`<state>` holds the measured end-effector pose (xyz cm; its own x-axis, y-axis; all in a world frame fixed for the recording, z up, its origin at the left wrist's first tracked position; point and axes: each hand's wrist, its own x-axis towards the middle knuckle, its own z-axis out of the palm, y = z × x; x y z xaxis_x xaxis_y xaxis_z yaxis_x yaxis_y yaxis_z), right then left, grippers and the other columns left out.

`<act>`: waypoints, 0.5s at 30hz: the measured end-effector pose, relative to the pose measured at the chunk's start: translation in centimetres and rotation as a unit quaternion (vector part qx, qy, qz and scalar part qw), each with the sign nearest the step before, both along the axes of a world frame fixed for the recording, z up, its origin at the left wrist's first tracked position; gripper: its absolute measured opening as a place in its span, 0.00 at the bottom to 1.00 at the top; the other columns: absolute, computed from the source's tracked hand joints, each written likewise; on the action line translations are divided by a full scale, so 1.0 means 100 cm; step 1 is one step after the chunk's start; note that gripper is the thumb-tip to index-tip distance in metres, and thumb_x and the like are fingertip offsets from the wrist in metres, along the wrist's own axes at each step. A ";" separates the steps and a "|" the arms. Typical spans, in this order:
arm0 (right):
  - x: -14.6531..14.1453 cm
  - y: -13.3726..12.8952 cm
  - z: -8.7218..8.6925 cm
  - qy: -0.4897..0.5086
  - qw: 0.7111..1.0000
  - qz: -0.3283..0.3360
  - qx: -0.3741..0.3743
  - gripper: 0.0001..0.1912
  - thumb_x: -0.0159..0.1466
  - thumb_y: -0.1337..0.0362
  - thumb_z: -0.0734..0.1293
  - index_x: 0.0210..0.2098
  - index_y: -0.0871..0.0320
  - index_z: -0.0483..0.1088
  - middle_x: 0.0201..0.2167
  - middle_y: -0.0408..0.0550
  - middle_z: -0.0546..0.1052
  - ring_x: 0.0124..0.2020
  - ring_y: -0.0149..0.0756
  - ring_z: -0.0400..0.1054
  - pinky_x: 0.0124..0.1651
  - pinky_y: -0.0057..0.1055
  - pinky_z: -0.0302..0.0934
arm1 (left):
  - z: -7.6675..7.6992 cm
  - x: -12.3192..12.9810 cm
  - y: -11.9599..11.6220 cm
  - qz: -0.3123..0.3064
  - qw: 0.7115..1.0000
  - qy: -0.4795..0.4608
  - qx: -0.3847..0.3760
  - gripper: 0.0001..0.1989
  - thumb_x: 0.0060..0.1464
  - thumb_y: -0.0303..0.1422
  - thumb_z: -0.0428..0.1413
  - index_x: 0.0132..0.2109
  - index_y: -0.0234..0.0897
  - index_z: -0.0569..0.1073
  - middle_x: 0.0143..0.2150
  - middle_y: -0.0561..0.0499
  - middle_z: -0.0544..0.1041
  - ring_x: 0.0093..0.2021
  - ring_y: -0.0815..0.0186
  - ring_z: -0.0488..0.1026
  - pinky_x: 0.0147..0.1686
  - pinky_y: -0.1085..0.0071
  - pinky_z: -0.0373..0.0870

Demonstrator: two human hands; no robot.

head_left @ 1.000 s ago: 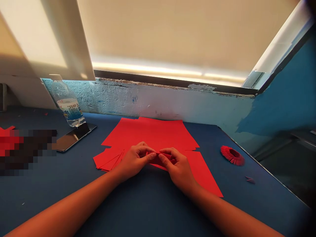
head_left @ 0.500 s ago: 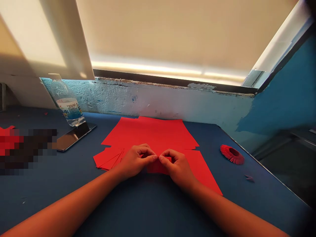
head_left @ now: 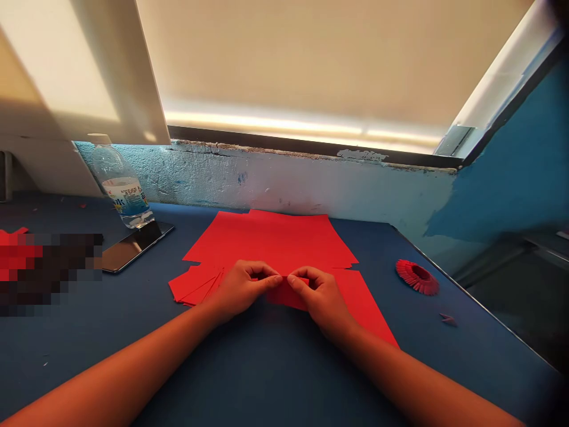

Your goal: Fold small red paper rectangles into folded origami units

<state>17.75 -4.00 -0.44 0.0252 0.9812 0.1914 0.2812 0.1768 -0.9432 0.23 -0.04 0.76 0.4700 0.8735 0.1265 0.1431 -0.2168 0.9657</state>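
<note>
Between my two hands is a small piece of red paper (head_left: pixel 288 295), pinched along its upper edge. My left hand (head_left: pixel 246 286) grips it with thumb and forefinger, and my right hand (head_left: pixel 320 295) does the same just to the right, the fingertips a little apart. Large red paper sheets (head_left: pixel 275 237) lie flat behind and beneath the hands. Beside my left hand, smaller cut red pieces (head_left: pixel 194 286) are fanned in a loose pile. The lower part of the held paper hangs toward me, and its ends are partly hidden by my fingers.
On the left, a clear plastic bottle (head_left: pixel 122 190) stands by a dark phone (head_left: pixel 137 246). A ring of folded red paper (head_left: pixel 416 277) and a small folded piece (head_left: pixel 448 319) lie at the right, near the edge of the blue table (head_left: pixel 267 379). A wall rises behind.
My fingertips have moved slightly apart along the paper's top edge, and more of that edge shows between them. The other things stay in place.
</note>
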 end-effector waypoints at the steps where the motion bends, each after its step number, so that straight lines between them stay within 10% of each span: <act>1: 0.000 0.000 0.000 0.006 1.000 -0.003 -0.002 0.12 0.58 0.56 0.65 0.28 0.59 0.71 0.24 0.44 0.71 0.25 0.32 0.61 0.28 0.27 0.55 | 0.000 0.000 0.000 0.002 1.000 -0.006 -0.009 0.11 0.49 0.38 0.58 0.31 0.33 0.76 0.28 0.50 0.73 0.30 0.68 0.68 0.28 0.75 0.62; 11: 0.003 0.006 -0.004 0.135 0.989 -0.067 0.011 0.09 0.60 0.57 0.63 0.29 0.57 0.65 0.25 0.40 0.67 0.27 0.30 0.60 0.32 0.26 0.56 | -0.007 -0.005 0.009 0.082 0.974 -0.142 -0.157 0.12 0.47 0.39 0.59 0.31 0.33 0.73 0.16 0.60 0.55 0.15 0.77 0.51 0.17 0.77 0.48; 15: -0.002 -0.001 0.005 0.137 0.991 0.000 -0.001 0.16 0.57 0.59 0.67 0.43 0.55 0.64 0.34 0.44 0.72 0.32 0.32 0.66 0.36 0.29 0.60 | -0.007 -0.002 0.007 0.074 0.980 -0.125 -0.137 0.16 0.46 0.40 0.60 0.40 0.34 0.74 0.23 0.56 0.65 0.17 0.78 0.54 0.16 0.77 0.48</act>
<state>17.58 -4.08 0.04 0.0754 0.9817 0.1750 0.0143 0.1744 -0.9846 -0.01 0.66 0.05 0.3190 0.9474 -0.0268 -0.0943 0.0599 0.9937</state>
